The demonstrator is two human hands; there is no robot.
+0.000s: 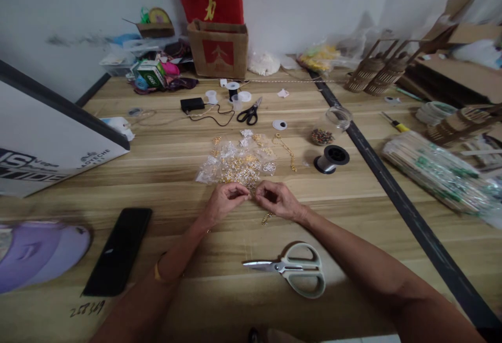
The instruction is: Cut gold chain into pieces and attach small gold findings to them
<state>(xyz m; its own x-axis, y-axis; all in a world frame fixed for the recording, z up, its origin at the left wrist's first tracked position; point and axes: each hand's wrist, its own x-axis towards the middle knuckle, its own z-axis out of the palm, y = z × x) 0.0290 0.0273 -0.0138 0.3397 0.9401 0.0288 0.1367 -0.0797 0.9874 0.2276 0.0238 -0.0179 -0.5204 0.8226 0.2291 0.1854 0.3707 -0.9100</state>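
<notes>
My left hand (226, 200) and my right hand (280, 200) face each other over the table, thumbs and forefingers pinched a little apart. What the fingertips hold is too small to name. Just beyond them lies a pile of gold and silver jewelry findings (243, 168), partly on clear plastic bags (207, 170). A short gold chain (267, 219) rests below my right hand. Nearer to me, scissors with pale handles (304, 270) lie on the wood, blades pointing left. A longer gold chain (288, 149) is to the right of the pile.
A wire spool (331, 159) and a container of beads (322, 136) stand at right. Black scissors (250, 113) lie farther back. A black phone (118, 251) is at left, beside a purple object (43, 254). Bagged sticks (439, 173) lie at far right. A cardboard box (196, 45) stands against the wall.
</notes>
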